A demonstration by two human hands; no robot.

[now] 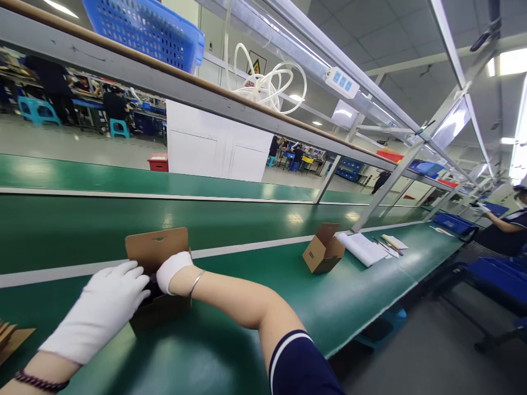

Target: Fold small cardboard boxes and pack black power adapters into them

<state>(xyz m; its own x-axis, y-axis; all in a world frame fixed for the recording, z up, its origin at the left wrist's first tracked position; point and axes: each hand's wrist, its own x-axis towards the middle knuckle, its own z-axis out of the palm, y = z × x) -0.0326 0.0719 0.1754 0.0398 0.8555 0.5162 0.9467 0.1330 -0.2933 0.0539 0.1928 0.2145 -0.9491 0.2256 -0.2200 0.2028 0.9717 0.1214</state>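
Note:
A brown cardboard box (162, 318) stands on the green work surface in front of me, its slotted lid flap (158, 244) raised at the back. My left hand (109, 293), in a white glove, lies against the box's left side with its fingers stretched out over the opening. From the right, my white-gloved right hand (175, 271) reaches down into the box, and its fingers are hidden there. Something dark (153, 286) shows inside between the two hands; I cannot make out what it is.
A second open cardboard box (323, 255) stands to the right, beside papers (364, 248) and pens. Flat cardboard pieces (12, 340) lie at the left edge. Overhead, a shelf (135, 71) carries a blue basket (148, 33) and coiled white tubing (272, 88). A person (506, 219) works far right.

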